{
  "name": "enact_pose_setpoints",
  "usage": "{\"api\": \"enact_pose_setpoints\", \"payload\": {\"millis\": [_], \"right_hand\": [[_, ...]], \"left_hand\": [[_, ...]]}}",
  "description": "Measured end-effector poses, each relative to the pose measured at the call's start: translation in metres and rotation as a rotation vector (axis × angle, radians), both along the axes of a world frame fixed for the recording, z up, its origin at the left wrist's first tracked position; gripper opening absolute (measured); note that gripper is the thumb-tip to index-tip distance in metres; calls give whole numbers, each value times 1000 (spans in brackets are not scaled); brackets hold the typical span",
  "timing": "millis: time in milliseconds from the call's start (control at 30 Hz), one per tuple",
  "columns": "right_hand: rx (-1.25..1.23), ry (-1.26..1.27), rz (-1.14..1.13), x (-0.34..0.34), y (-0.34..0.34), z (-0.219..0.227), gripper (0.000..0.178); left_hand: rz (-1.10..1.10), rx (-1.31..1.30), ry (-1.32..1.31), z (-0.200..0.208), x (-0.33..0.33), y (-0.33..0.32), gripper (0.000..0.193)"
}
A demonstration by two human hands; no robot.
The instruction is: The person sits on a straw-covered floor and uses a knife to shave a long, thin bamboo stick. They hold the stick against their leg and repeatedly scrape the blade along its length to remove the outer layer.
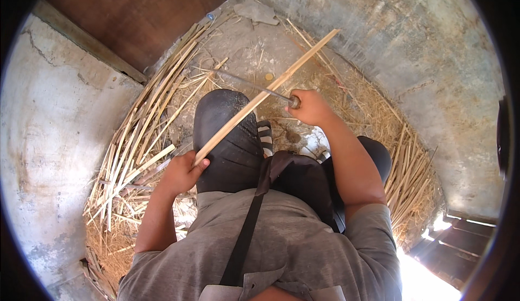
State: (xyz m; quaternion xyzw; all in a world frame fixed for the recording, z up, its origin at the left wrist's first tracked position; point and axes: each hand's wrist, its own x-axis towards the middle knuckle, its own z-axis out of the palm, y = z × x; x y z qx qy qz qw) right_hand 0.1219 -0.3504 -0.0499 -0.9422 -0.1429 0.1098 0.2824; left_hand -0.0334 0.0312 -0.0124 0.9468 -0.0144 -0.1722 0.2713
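Note:
My left hand (184, 173) is closed round the near end of a long pale bamboo strip (234, 120). From there the strip slants up and away to the right, passing over my left knee. In my right hand (310, 107) is the handle of a knife (246, 82) with a long, thin, dark blade. That blade points left and crosses the strip beyond my knee. Whether its edge touches the strip, I cannot tell.
Many bamboo strips (162, 92) lie in a long heap along the left wall. Another pile of strips (407, 184) and shavings lies at the right. Stained plaster walls (395, 46) stand close on both sides, with a brown door panel (135, 14) at the far left.

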Motion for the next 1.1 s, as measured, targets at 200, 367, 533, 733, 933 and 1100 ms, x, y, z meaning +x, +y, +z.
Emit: {"api": "enact_pose_setpoints", "payload": {"millis": [200, 367, 533, 733, 933, 1100], "right_hand": [[-34, -64, 63, -8, 12, 8, 34], [-94, -19, 171, -10, 17, 3, 39], [151, 34, -63, 13, -5, -48, 39], [-62, 43, 93, -6, 22, -8, 42], [18, 18, 111, -1, 17, -29, 37], [22, -22, 112, -3, 15, -28, 39]], "left_hand": [[-13, 55, -39, 2, -1, -2, 52], [-22, 75, -37, 5, -2, -3, 53], [-42, 69, -76, -3, 1, -2, 54], [-32, 123, -31, 5, -2, -6, 57], [-66, 176, -26, 12, 4, -8, 59], [-63, 162, -40, 7, -1, -4, 58]]}}
